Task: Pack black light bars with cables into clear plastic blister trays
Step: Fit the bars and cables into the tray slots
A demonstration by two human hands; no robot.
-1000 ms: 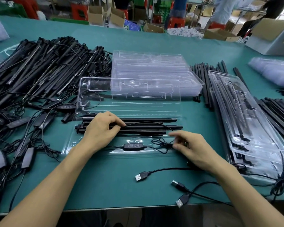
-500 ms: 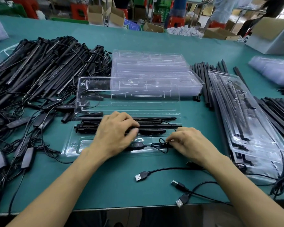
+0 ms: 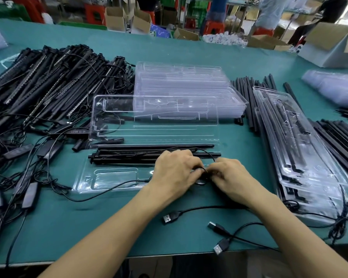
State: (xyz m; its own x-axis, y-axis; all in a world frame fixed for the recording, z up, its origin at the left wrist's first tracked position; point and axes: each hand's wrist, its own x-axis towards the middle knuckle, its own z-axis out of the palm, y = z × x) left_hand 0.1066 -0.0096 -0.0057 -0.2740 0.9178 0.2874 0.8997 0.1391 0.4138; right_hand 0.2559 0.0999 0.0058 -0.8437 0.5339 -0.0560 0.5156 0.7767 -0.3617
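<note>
An open clear blister tray (image 3: 111,178) lies in front of me, its lid (image 3: 155,117) folded back. Three black light bars (image 3: 141,154) lie side by side in the tray's upper slots. My left hand (image 3: 175,169) and my right hand (image 3: 227,173) meet over the tray's right half, both pinching a coiled black cable (image 3: 202,176) between their fingertips. The inline controller is hidden under my left hand. A thin lead of the cable (image 3: 109,189) runs left across the tray's lower pocket.
A heap of light bars with cables and controllers (image 3: 44,91) fills the left side. Behind the lid stands a stack of empty trays (image 3: 185,81). Packed trays (image 3: 301,147) and loose black rods (image 3: 249,93) lie right. USB plugs (image 3: 170,217) rest near the table's front edge.
My left hand slid right off the light bars and down onto the controller and cable. My right hand closed in leftward, so both hands now meet on the coiled cable.
</note>
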